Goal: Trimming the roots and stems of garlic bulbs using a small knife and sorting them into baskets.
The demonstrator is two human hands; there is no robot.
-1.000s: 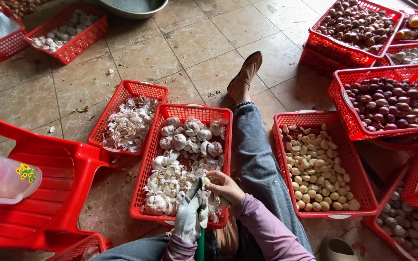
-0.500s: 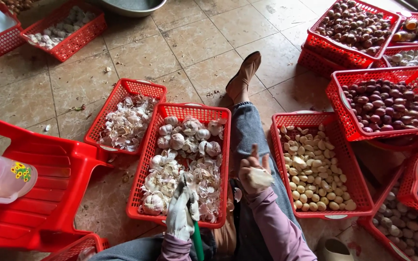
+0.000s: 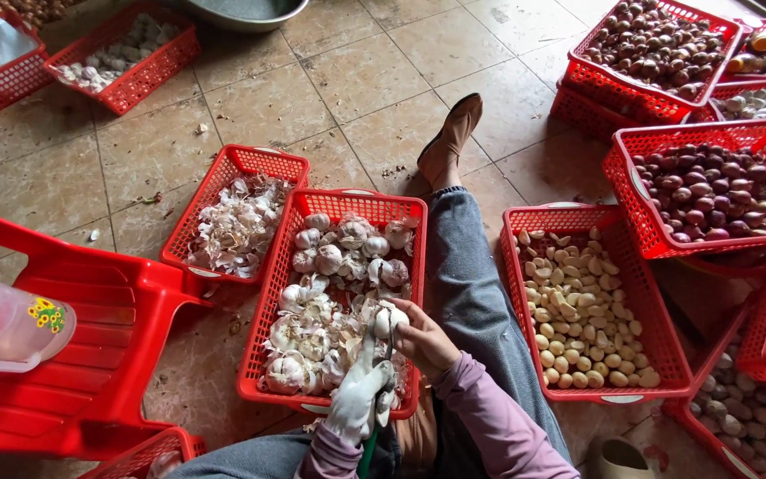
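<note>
Now your right hand point(image 3: 425, 341) is back over the middle basket point(image 3: 269, 310), the one with the whole garlic, and it closes around one garlic bulb point(image 3: 389, 321). Half a second ago this hand was lifted toward the peeled-clove basket point(image 3: 525, 293) on the right of the middle basket, so I judge a new bulb is just taken up. Your left hand point(image 3: 358, 399), in a white glove, is clenched on a green-handled tool point(image 3: 368, 454); its tip touches the bulb, near the front edge of the middle basket.

I count two garlic baskets beside the middle one: the skins basket point(image 3: 239, 164) touching its left side, and the peeled-clove basket to its right, across your leg point(image 3: 472, 293). Right of these, at least three baskets hold dark shallots point(image 3: 711, 191). Far left of the middle basket stands one red plastic chair point(image 3: 99, 355) with one clear jug point(image 3: 2, 324) on it.
</note>
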